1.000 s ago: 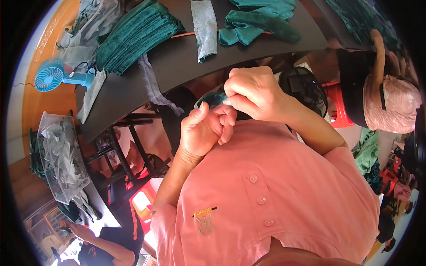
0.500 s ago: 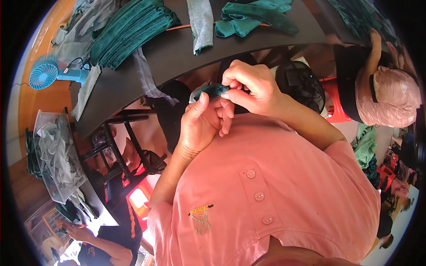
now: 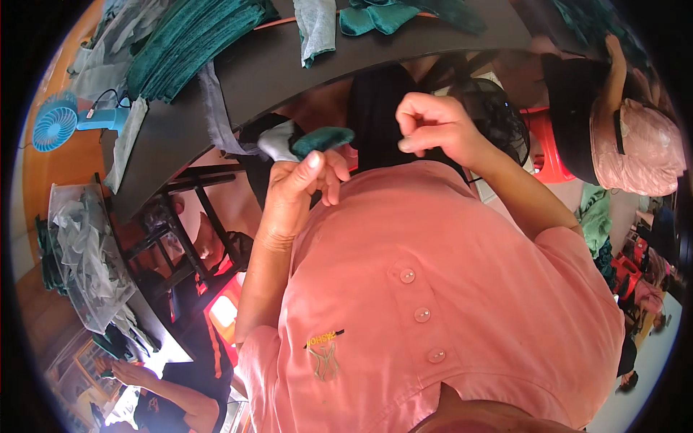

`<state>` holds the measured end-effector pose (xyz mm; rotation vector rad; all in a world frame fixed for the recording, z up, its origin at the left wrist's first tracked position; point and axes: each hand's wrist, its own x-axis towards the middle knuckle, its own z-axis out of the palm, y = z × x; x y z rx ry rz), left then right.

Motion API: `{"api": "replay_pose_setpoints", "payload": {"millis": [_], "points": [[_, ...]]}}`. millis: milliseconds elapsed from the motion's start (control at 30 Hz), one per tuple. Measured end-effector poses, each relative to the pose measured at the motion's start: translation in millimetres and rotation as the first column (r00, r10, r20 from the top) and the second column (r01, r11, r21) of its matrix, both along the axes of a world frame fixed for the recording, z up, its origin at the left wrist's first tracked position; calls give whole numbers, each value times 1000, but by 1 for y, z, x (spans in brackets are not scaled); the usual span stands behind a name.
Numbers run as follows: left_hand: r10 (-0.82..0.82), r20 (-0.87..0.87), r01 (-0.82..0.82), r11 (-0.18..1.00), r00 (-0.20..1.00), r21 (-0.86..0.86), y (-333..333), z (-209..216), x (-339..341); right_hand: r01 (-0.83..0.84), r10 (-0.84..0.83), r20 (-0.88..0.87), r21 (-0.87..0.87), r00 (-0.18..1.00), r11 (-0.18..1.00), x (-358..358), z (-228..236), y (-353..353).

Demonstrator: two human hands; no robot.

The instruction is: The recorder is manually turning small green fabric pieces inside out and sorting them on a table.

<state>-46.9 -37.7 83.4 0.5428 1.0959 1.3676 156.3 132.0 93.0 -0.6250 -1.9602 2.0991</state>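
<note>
Two hands up at chest level, close to the salmon-pink buttoned shirt (image 3: 447, 289). Left hand (image 3: 299, 191): thumb tip pressed up against the curled fingers, pinching a small dark-green fabric piece (image 3: 323, 138) at its lower edge so the rest stands clear above the knuckles, likely held that way to keep the piece exposed and easy to work on. A pale grey scrap (image 3: 278, 144) sits just beside the green piece, on the left; cannot tell if it is part of the same item or behind it. Right hand (image 3: 433, 130): fingers curled in, thumb meeting forefinger in a tight pinch. Whatever it grips is too fine to see, possibly a thread or needle, cannot tell. It sits apart from the green piece, drawn off to the right at about the same height, a pose that fits pulling something taut.

Outward: dark table (image 3: 289, 65) ahead, its edge just past the hands. On it, a stack of dark-green cloth (image 3: 195, 40) on the left side, a grey cloth strip (image 3: 315, 29) draped over the edge, and loose green pieces (image 3: 382, 16) at the far middle, all within reach as supply. Small blue fan (image 3: 56, 128) at the left end. Another person in a pink cap (image 3: 639, 144) at right, and someone's hand (image 3: 133, 375) at lower left.
</note>
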Motion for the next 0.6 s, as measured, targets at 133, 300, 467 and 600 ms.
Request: {"api": "replay_pose_setpoints", "payload": {"millis": [133,300,467,600], "points": [[-113,-38,111,993,993,-49,6,10,19,8,18,128,-205,992,979,-19,2,-16],[-196,-228,164,975,954,-153,3,-2,19,-52,174,194,-512,965,857,-27,5,-27],[-266,-322,244,964,909,-110,2,9,22,-36,78,15,-790,997,612,-17,-29,-26],[-264,-119,267,964,957,12,8,30,25,55,18,88,-758,996,650,-23,-20,-34]]}}
